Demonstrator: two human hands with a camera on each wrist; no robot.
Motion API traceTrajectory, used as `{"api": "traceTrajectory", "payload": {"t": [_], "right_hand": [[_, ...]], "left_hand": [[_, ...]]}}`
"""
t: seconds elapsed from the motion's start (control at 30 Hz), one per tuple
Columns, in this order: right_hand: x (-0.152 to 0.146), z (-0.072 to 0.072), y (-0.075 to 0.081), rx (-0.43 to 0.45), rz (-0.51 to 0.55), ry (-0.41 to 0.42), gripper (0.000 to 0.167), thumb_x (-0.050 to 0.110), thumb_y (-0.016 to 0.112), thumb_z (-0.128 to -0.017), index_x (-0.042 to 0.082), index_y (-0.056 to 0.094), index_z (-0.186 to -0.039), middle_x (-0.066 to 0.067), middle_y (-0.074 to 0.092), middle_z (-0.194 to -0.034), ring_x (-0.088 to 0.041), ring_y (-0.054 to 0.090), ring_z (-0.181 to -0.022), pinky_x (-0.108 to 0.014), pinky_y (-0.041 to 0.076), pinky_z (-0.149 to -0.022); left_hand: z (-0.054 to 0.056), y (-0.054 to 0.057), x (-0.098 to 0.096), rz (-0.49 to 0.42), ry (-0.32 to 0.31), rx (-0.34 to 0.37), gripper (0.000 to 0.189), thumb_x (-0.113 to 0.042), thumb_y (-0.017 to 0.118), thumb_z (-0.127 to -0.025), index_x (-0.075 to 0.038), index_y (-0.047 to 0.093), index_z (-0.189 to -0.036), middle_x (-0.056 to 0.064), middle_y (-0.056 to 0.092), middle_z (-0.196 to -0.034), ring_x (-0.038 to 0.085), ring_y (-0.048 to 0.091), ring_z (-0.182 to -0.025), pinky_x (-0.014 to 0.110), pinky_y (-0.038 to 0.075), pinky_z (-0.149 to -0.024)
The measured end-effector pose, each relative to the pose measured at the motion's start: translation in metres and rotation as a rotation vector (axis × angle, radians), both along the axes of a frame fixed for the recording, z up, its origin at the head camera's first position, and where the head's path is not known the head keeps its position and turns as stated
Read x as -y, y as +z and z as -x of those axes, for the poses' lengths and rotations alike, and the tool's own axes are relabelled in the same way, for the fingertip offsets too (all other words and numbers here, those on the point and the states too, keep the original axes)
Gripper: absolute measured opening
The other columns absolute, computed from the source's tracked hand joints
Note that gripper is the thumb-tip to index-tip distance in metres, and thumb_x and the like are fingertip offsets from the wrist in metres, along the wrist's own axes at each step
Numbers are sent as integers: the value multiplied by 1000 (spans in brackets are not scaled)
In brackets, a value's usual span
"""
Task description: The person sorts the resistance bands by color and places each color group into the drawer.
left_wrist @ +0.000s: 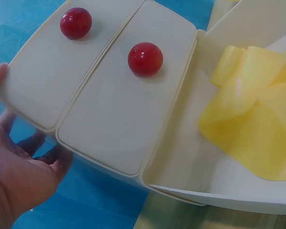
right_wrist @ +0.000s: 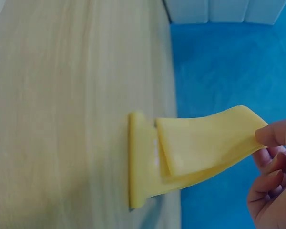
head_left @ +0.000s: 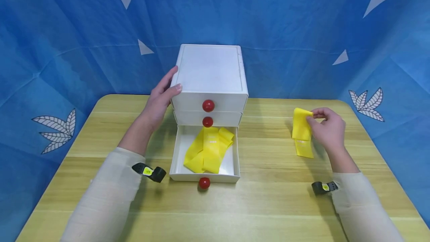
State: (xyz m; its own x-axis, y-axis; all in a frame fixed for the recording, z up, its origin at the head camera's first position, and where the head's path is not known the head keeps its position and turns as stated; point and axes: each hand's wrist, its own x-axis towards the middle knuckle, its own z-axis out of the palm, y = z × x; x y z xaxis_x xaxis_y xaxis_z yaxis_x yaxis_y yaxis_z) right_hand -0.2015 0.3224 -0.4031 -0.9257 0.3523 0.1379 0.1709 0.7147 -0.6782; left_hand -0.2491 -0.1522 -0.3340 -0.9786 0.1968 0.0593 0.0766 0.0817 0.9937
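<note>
A white drawer cabinet [head_left: 209,68] stands at the back of the table, its bottom drawer [head_left: 178,160] pulled out. My left hand [head_left: 159,102] rests against the cabinet's left side, thumb at the top edge; the left wrist view shows its fingers along that side. Inside the drawer lies a loosely folded yellow resistance band [head_left: 211,150]. Off to the right, my right hand [head_left: 329,128] pinches the upper end of another yellow resistance band [head_left: 302,126] between thumb and fingers. That band is folded over, and its lower end [right_wrist: 137,162] touches the table.
Red round knobs [head_left: 208,105] sit on the drawer fronts; the two upper drawers are closed. The open drawer's front knob [head_left: 204,183] juts toward me. A blue curtain [head_left: 268,29] hangs behind and beside the wooden table [head_left: 268,204].
</note>
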Motion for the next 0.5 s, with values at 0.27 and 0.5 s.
{"api": "traceTrajectory", "payload": {"t": [0.27,0.5], "right_hand": [[17,-11,18,-61,75,-40,28,29,68,-95,6,67,-111,-3,63,-104,-20,44,-62,-26,37,-47],[41,-20,40,-111,148,-50,28,32,70,-94,8,67,-109,0,61,-100,-19,42,-65,-25,34,-47]], "left_hand": [[1,0,0,20,14,11,62,-42,55,-99,-40,32,-156,-9,23,-162,16,24,-144,51,24,-114],[1,-1,0,23,13,11,62,-43,54,-99,-39,31,-157,-8,23,-162,17,23,-144,52,23,-115]]}}
